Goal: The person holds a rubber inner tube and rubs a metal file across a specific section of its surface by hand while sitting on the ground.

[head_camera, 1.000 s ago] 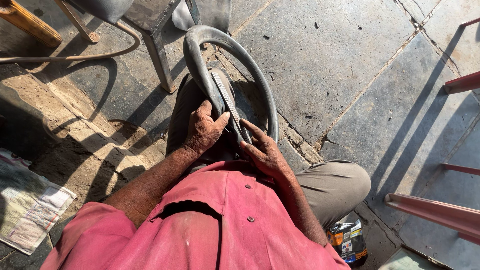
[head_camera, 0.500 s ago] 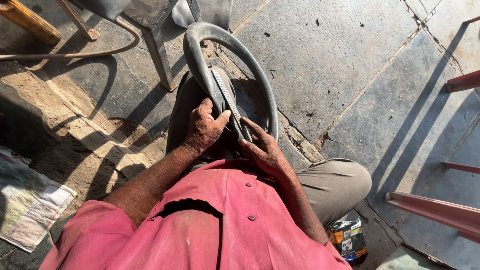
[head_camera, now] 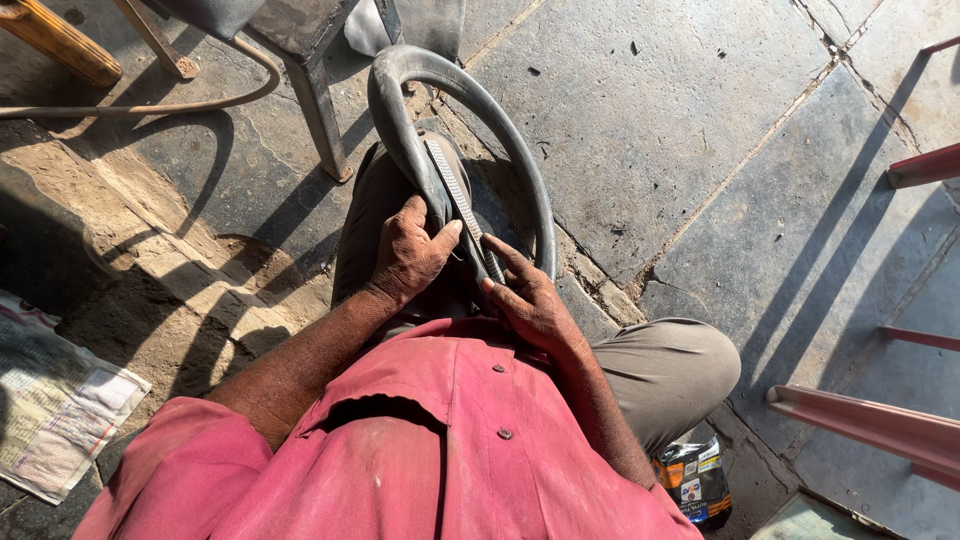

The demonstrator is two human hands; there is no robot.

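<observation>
Rubber inner tube loops out over the stone floor ahead of both hands, its near end across the person's lap. His left hand is clamped around the tube; just right of it, the right hand presses a toothed metal strip against the rubber, fingers partly curled.

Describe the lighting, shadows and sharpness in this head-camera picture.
Head view: hard, low sunlight from the right; long striped shadows cross the stone floor; the left hand, right hand and rubber tube are sharp; the pink shirt is brightly lit; no blur shows.
</observation>
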